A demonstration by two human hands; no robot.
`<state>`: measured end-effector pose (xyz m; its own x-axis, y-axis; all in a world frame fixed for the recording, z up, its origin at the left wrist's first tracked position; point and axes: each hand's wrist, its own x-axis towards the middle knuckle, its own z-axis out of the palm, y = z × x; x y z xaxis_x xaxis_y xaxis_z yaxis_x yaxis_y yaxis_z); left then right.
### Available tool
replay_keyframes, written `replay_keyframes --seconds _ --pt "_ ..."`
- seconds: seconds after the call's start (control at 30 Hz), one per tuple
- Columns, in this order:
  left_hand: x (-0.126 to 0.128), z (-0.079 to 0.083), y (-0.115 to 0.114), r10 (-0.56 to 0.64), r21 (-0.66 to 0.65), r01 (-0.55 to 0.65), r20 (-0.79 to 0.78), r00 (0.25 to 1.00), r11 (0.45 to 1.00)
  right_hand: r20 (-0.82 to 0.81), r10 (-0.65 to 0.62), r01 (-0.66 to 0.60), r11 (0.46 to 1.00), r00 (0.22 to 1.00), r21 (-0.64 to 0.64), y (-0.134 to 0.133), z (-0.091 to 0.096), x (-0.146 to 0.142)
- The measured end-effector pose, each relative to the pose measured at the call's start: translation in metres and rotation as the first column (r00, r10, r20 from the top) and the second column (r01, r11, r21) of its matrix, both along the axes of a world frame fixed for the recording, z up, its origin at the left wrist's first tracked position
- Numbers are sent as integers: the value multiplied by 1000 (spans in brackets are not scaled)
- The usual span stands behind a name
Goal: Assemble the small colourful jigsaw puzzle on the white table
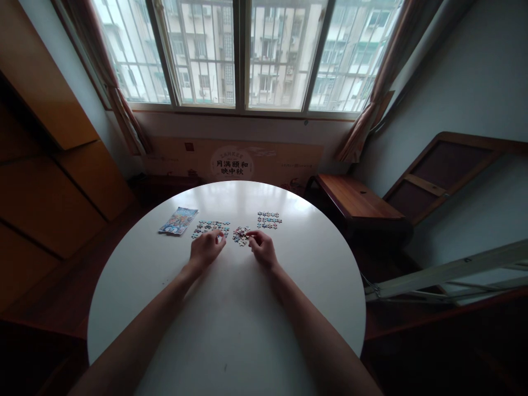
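On the round white table [231, 324] lie small jigsaw pieces in three groups. My left hand [206, 248] rests with fingers curled, its fingertips pinched at the near edge of a joined strip of pieces [210, 226]. My right hand [262, 247] is curled too, its fingertips pinching at a loose pile of pieces [240, 235]. What either pinch holds is too small to make out. A third patch of joined pieces [268, 220] lies farther back right, apart from both hands.
A colourful puzzle picture card [179, 220] lies at the table's left. A wooden side table [355, 197] stands to the right, a folded wooden frame [445, 170] leans on the right wall, and a window [243, 52] fills the far wall.
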<state>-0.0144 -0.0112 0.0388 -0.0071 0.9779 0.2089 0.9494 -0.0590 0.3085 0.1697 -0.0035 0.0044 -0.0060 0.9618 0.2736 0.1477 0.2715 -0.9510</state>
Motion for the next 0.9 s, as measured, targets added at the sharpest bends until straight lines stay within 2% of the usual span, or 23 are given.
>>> replay_keyframes --seconds 0.1,0.2,0.3,0.47,0.8,0.83,0.9 --pt "13 -5 -6 -169 5 169 -30 985 986 59 -164 159 984 985 80 2 4 9" --pt "18 -14 -8 -372 -2 372 -55 927 928 93 -264 257 963 960 87 5 1 17" --pt "16 -23 -5 -435 13 437 -67 898 900 110 -304 295 951 946 93 8 -3 20" --pt "16 -28 -4 -442 18 442 -30 897 897 122 -305 296 951 945 85 9 -3 18" --pt "22 -23 -9 -413 -22 413 -60 909 911 232 -310 296 951 922 92 7 -4 17" --pt "23 -22 -10 -402 -28 401 -67 913 915 238 -303 290 953 923 91 7 -5 17" --pt "24 -22 -9 -304 -18 303 -75 950 953 242 -299 285 954 923 93 8 -7 17"
